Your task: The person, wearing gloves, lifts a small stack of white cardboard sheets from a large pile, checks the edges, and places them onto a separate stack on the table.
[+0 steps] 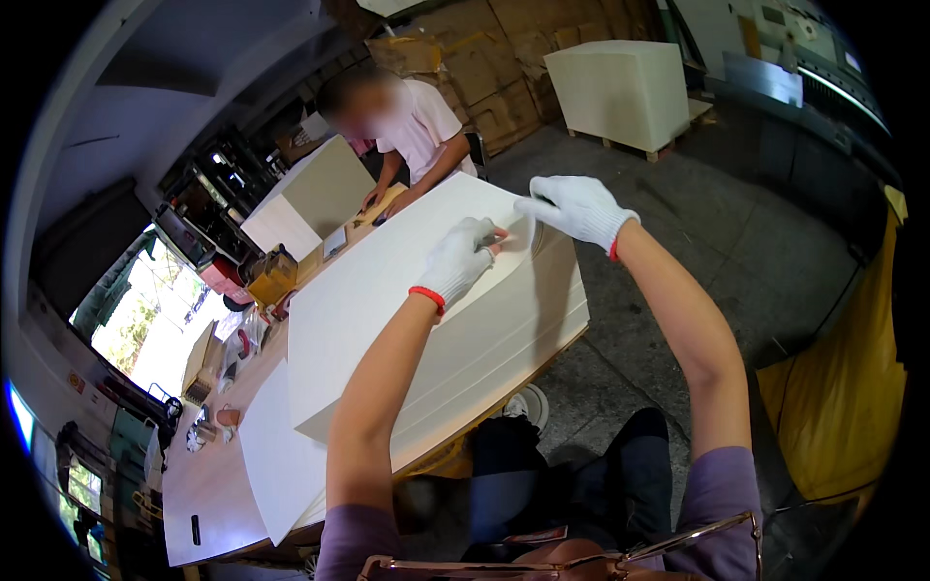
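A tall stack of large white sheets (pixel 378 281), paper or thin card, stands before me on a table. Both my hands wear white knit gloves with red cuffs. Above the stack's near right corner, my right hand (pixel 581 210) has its fingers closed on the raised edge of the top sheet (pixel 524 232), which curves up there. My left hand (pixel 459 257) is over the top surface just left of that curl, fingers bent and drawn together, with bare fingertips showing. Whether anything is between those fingertips is hidden.
Across the table a person (pixel 426 131) bends over work beside another white stack (pixel 310 194). Loose white sheets (pixel 266 455), a black phone-like object (pixel 196 530) and boxes (pixel 274 279) lie along the table. A palletted white stack (pixel 620 92) stands behind; yellow sheeting (pixel 838 378) hangs at right.
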A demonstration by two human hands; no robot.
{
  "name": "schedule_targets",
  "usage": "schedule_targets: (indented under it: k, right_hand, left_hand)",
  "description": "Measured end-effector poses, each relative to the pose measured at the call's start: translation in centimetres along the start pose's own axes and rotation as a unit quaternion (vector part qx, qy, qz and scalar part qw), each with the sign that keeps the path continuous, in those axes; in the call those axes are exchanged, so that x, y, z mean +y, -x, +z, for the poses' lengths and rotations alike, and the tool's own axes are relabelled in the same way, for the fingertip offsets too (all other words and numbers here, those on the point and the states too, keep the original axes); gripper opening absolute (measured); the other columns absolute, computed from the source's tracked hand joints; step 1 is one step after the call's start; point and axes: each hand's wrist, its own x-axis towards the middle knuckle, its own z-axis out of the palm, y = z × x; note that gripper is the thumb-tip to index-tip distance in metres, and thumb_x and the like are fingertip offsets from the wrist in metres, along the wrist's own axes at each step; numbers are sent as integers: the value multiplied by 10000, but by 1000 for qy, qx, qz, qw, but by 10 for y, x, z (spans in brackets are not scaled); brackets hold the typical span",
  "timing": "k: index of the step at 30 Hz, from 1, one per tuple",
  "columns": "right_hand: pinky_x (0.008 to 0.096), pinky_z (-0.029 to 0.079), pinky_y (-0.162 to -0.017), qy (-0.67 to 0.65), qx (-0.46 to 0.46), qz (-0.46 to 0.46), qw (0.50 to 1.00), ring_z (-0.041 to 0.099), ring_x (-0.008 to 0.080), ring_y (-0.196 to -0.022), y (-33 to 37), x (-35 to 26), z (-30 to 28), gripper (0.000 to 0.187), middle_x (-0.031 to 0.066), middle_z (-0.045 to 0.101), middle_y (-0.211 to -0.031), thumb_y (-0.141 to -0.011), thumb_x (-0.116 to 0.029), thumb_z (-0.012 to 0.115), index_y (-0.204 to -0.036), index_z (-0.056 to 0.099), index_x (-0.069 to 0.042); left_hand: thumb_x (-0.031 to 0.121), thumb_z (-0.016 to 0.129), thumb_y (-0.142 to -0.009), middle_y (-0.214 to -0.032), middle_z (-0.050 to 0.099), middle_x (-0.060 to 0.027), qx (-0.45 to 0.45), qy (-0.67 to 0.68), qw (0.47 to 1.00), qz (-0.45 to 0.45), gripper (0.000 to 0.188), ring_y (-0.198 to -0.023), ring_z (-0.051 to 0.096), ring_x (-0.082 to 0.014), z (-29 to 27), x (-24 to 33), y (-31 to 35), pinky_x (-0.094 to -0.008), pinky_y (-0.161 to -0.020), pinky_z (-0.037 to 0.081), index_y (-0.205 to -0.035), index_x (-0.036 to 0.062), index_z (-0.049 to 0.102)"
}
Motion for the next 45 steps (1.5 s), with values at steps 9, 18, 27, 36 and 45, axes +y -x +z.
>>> schedule_targets:
  k: [9, 18, 27, 36, 45]
  right_hand:
    - [417, 463, -742, -366, 101, 175, 909, 592, 332, -748, 1, -10, 48, 567, 176, 615, -787, -1018, -557, 483, -898, 602, -16]
    - [424, 463, -728, -371, 161, 171, 899, 620, 349, -766, 7, -19, 55, 550, 164, 620, -767, -1029, -545, 478, -907, 616, -28]
    - [411, 460, -712, -338, 158, 182, 910, 596, 318, -749, 9, -21, 51, 547, 166, 605, -774, -1021, -551, 507, -891, 601, -27]
    - [457, 474, -747, -326, 164, 184, 913, 640, 406, -831, 10, -19, 52, 550, 220, 646, -836, -1020, -560, 479, -936, 619, -35]
    - [457, 474, -735, -338, 164, 185, 908, 633, 412, -816, 13, -18, 54, 544, 221, 641, -830, -1021, -558, 482, -938, 621, -39]
  left_hand:
    - [47, 617, -970, -1272, 679, -116, 9, 230, 973, -19, 353, -1105, 631, -179, 15, -9, -2, -301, -970, 492, -1322, 42, 632]
    - [158, 789, -897, -1313, 661, -162, 6, 258, 966, 13, 556, -1213, 619, -230, 16, -17, -2, -343, -1067, 458, -1378, 6, 556]
    - [162, 627, -994, -1319, 659, -154, 69, 250, 965, 36, 443, -1225, 599, -209, 17, -3, 7, -312, -1072, 432, -1415, 42, 556]
    - [158, 723, -947, -1082, 691, -91, 26, 148, 989, -11, 401, -962, 627, -171, 15, 9, 9, -309, -875, 497, -1330, 114, 610]
    - [162, 764, -928, -1008, 609, -9, 31, 209, 977, 9, 440, -898, 528, -105, 15, 7, 8, -273, -810, 463, -1326, 67, 602]
